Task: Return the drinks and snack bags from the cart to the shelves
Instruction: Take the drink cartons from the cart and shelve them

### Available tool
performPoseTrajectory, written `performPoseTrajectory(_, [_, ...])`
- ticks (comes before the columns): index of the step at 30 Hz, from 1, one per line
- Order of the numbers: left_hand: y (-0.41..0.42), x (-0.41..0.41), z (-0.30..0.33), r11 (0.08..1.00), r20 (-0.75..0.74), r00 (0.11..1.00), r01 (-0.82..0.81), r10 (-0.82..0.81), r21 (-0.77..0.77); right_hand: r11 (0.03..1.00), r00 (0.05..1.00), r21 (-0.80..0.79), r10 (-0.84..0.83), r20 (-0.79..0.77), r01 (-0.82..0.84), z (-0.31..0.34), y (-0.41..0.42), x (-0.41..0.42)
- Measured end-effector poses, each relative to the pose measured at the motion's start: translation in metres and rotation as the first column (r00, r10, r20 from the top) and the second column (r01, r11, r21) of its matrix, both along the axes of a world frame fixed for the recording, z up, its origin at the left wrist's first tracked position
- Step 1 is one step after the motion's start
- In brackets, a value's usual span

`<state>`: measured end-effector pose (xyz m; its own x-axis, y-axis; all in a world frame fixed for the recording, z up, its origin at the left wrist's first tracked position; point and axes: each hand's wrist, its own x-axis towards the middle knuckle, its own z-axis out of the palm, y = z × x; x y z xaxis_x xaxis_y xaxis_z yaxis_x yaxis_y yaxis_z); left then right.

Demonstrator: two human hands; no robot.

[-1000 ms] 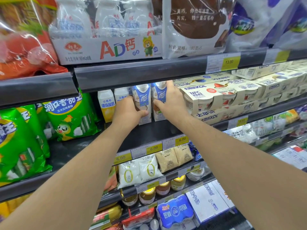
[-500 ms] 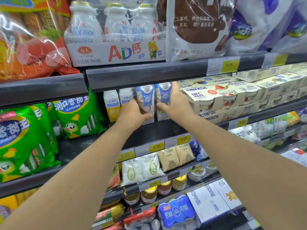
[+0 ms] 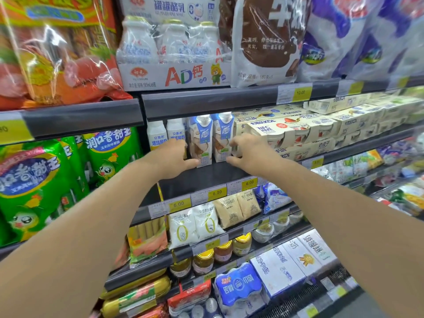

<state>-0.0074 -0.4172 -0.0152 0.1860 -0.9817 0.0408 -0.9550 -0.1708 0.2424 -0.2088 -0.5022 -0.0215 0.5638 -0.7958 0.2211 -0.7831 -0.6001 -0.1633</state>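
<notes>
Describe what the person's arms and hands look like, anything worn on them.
Both forearms are bare, with no sleeves in view. The left hand and right hand wear no gloves, and no rings, watch or bracelet show. Nothing is marked on either arm.

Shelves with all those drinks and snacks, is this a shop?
Yes, most likely a supermarket's chilled aisle. The shelf edges carry yellow price tags, packaged goods sit in rows, and two blue-and-white drink cartons stand beside yogurt multipacks.

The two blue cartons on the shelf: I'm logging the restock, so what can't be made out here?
Head view only:
- Cart: outside the frame.
- Left hand: fingers hidden behind the left blue carton; grip unclear.
- Right hand against the right blue carton: contact unclear.
- Carton print: too small.
</notes>
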Motion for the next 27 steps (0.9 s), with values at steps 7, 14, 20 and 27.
performPoseTrajectory(7, [0.028,0.004,-0.013,0.998,0.032,0.999,-0.022,0.02,0.061,0.999,0.994,0.052,-0.003,-0.105,0.009,-0.011,0.028,0.001])
performPoseTrajectory(14, [0.095,0.01,-0.019,0.982,0.061,0.984,-0.171,0.166,0.085,0.991,0.978,0.053,0.13,-0.163,-0.123,-0.019,0.064,0.018])
performPoseTrajectory(20, [0.182,0.016,-0.044,0.926,0.066,0.93,-0.367,0.362,0.086,0.923,0.91,0.066,0.385,-0.156,-0.379,-0.042,0.116,0.049])
performPoseTrajectory(27, [0.334,0.011,-0.069,0.772,0.092,0.778,-0.628,0.622,0.098,0.753,0.731,0.092,0.656,-0.186,-0.652,-0.078,0.227,0.105])
